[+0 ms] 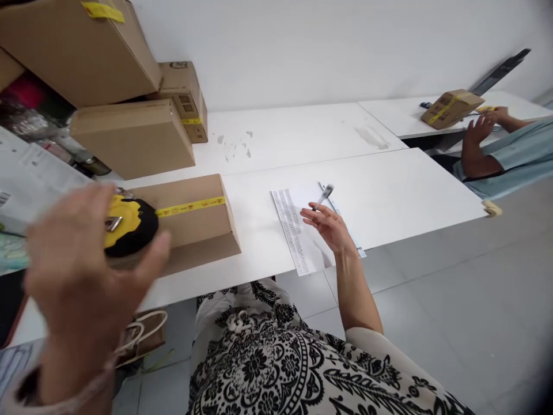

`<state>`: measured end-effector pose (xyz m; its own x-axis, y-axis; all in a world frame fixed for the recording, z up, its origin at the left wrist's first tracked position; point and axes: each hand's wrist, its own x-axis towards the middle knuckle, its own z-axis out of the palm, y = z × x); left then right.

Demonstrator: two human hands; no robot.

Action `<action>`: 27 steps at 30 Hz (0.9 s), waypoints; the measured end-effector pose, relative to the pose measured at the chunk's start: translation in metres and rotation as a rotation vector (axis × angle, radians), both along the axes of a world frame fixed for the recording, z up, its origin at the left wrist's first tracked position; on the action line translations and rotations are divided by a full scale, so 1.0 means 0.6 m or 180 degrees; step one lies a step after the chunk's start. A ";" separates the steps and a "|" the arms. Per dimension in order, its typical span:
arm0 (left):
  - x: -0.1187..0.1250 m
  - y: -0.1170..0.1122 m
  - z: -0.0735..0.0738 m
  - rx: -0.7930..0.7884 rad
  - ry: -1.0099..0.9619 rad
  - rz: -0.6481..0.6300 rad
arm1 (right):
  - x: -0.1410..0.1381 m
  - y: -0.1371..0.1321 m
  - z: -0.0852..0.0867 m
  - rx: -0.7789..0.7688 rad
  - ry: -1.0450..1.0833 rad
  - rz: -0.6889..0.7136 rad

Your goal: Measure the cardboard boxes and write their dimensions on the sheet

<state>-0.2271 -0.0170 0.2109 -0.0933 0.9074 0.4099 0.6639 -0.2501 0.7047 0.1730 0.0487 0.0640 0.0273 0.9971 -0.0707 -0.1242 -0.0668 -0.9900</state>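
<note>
My left hand, blurred by motion, is raised at the left with thumb and fingers spread apart. Beyond its thumb and fingers shows a yellow and black tape measure, overlapping a taped cardboard box; I cannot tell whether the hand touches it. A slim pen, its far end smeared, is held loosely between the fingers of my right hand. Under that hand lies a printed sheet with rows of small text, reaching over the table's front edge. A thin blue-and-white strip shows along the sheet's right side.
More cardboard boxes stand at the back left, with a large one above. Wrapped goods crowd the far left. At the right, a co-worker in a blue top handles a small taped box on the white table.
</note>
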 end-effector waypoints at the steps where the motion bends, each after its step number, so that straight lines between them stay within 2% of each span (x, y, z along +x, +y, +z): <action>1: 0.038 -0.016 -0.026 0.0795 0.0724 0.0067 | 0.002 -0.004 -0.001 0.0054 0.0048 -0.0072; 2: 0.081 -0.028 -0.057 0.1241 0.1028 -0.0265 | 0.002 -0.008 -0.005 0.0086 0.0027 -0.0142; 3: 0.126 -0.037 -0.093 0.1312 0.1086 -0.0905 | 0.000 -0.010 -0.010 0.0086 -0.0042 -0.0215; 4: 0.170 -0.041 -0.132 0.1133 0.1071 -0.1472 | -0.004 -0.011 -0.018 0.0051 -0.0148 -0.0287; 7: 0.271 -0.026 -0.241 0.0156 0.1431 -0.2348 | -0.018 -0.013 -0.044 -0.0136 -0.0529 -0.0403; 8: 0.291 -0.017 -0.269 -0.0164 0.1596 -0.2520 | -0.022 -0.013 -0.051 -0.0166 -0.0606 -0.0405; 10: 0.312 0.001 -0.303 -0.0581 0.1983 -0.2694 | -0.026 -0.017 -0.062 -0.0172 -0.0676 -0.0347; 12: 0.319 0.012 -0.316 -0.0674 0.2339 -0.2720 | -0.025 -0.022 -0.068 -0.0123 -0.0751 -0.0282; 19: 0.337 0.006 -0.324 -0.0420 0.2880 -0.2273 | -0.019 -0.032 -0.078 0.0146 -0.1018 -0.0301; 27: 0.342 0.005 -0.332 -0.0056 0.2995 -0.2070 | -0.011 -0.022 -0.087 -0.0265 -0.0691 -0.0357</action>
<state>-0.0222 -0.0139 0.0116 0.7332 0.6778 0.0552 0.6787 -0.7345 0.0036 0.1661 0.0352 0.0119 0.1609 0.9780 -0.1328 0.0794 -0.1470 -0.9859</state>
